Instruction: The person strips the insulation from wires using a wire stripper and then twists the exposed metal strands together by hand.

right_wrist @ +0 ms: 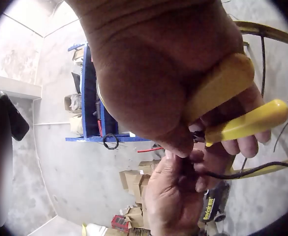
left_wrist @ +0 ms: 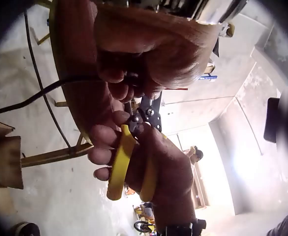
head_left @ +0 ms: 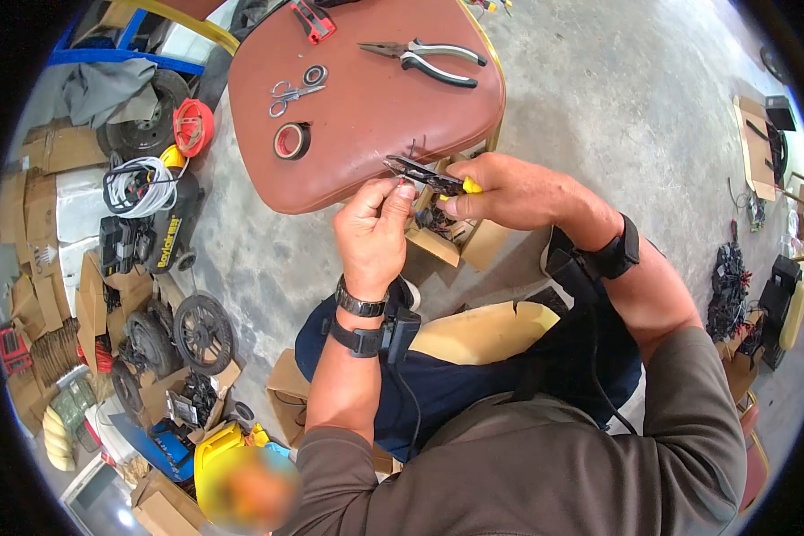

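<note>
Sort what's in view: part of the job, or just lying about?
Likely the job:
yellow-handled tool, in the right hand
black cable, in the left hand
red wire

Apparently just lying about:
scissors, larger tape roll, long-nose pliers, on the seat
black wheel

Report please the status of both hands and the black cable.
Right hand grips yellow-handled wire strippers. Left hand holds black cable, red wire protruding. Cardboard box below, apparently not blocking.

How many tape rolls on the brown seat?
2. The larger roll lies on the near side of the scissors; the smaller roll is just beyond their blades. The seat's far edge is out of frame, so more could be hidden.
</note>
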